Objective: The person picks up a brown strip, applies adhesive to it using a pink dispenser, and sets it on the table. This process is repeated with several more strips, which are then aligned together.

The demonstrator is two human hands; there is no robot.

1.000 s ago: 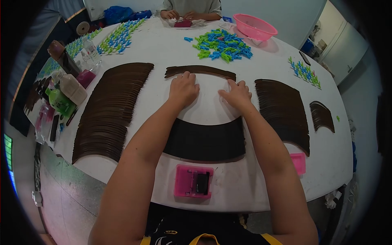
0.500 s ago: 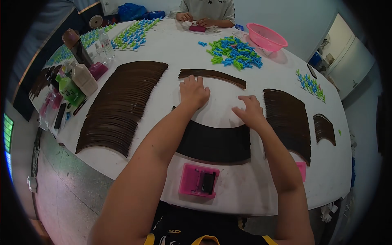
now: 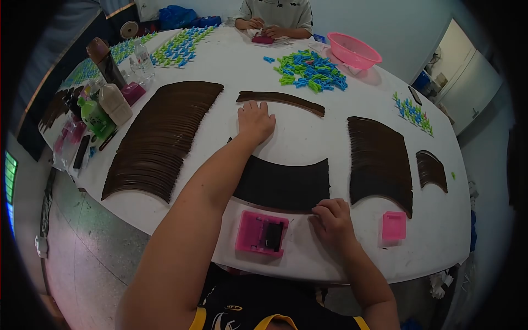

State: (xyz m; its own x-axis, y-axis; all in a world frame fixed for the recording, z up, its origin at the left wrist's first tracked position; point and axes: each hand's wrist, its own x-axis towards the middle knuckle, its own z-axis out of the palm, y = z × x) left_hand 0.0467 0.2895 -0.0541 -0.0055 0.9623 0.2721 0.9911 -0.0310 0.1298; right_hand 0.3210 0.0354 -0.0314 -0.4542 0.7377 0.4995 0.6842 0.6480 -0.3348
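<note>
My left hand (image 3: 257, 122) lies palm down near the table's middle, fingers a little apart, fingertips right at the lower edge of a short row of curved dark-brown strips (image 3: 283, 100). Below it, partly behind my left forearm, is a set of curved black strips (image 3: 283, 184) packed into an arc. At the lower right corner of these black strips, my right hand (image 3: 333, 220) has its fingers closed in a pinch on the edge. Just below the strips sits a pink box (image 3: 261, 235) with a black block in it.
Wide stacks of brown strips (image 3: 162, 137) lie left and right (image 3: 379, 162), with a small one (image 3: 432, 170) further right. Behind are a heap of green and blue clips (image 3: 311, 70) and a pink basin (image 3: 353, 50). Bottles (image 3: 113, 103) stand left. Another person (image 3: 275, 19) works opposite.
My right hand has come down toward me, from above the black strips to their lower right corner, and its fingers have closed. My left hand stays by the short brown row.
</note>
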